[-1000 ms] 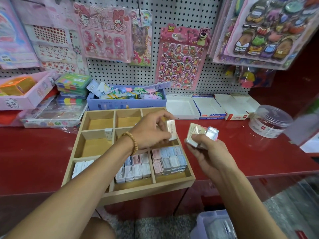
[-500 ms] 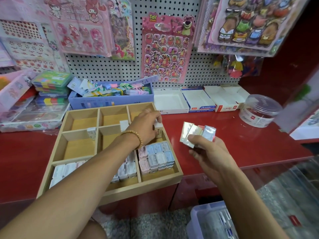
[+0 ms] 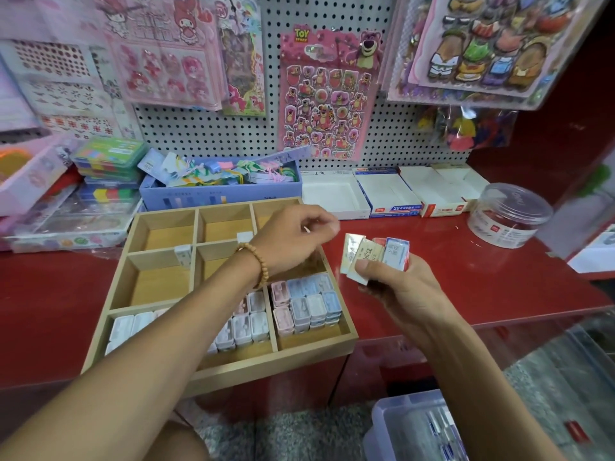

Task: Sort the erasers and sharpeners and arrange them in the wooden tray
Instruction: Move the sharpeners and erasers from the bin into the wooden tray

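Note:
The wooden tray (image 3: pixel 332 339) sits on the red counter, overhanging its front edge. Its front row holds sharpeners: white ones (image 3: pixel 128 326) at left, pink and white ones (image 3: pixel 248 322) in the middle, pink and blue ones (image 3: pixel 307 299) at right. Two small white pieces (image 3: pixel 183 254) (image 3: pixel 244 236) stand against the dividers. My left hand (image 3: pixel 296 237) hovers over the tray's right middle compartment, fingers loosely curled, with nothing visible in it. Just right of the tray, my right hand (image 3: pixel 396 287) grips a fanned stack of wrapped erasers (image 3: pixel 376 254).
Three white cardboard boxes (image 3: pixel 332 194) line the back of the counter, with a clear round tub (image 3: pixel 509 214) at the far right. A blue box of trinkets (image 3: pixel 219 191) stands behind the tray. A clear plastic bin (image 3: pixel 416 427) sits on the floor below. Sticker sheets hang on the pegboard.
My left hand carried one eraser down into the tray's right middle compartment and has come back up without it, toward my right hand. The right hand keeps its stack.

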`<state>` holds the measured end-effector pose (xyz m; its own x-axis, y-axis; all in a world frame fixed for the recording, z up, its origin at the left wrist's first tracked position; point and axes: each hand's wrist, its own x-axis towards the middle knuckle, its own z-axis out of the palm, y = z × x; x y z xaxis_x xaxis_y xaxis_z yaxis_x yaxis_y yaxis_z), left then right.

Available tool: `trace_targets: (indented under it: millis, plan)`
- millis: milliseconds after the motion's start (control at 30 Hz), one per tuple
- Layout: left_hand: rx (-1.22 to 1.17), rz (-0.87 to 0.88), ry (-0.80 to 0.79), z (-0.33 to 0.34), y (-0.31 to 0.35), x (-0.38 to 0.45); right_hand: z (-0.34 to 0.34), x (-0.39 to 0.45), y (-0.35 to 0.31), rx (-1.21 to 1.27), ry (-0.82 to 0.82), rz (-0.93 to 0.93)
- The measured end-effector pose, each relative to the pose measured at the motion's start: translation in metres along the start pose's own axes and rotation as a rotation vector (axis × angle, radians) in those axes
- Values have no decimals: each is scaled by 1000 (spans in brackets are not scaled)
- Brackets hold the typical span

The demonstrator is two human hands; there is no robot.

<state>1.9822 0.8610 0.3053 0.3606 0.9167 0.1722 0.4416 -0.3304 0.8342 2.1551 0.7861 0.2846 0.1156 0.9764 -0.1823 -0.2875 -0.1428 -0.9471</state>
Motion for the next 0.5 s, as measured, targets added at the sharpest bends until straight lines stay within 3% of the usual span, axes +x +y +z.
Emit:
trace_targets:
  millis: [133,500]
  plan:
    - [-193,-48,-168,3,12,-8,4,1,1,33,-47,-28]
    - [-272,-104,-181,-6,11,-11,16,-2,-2,-100,-23,-97]
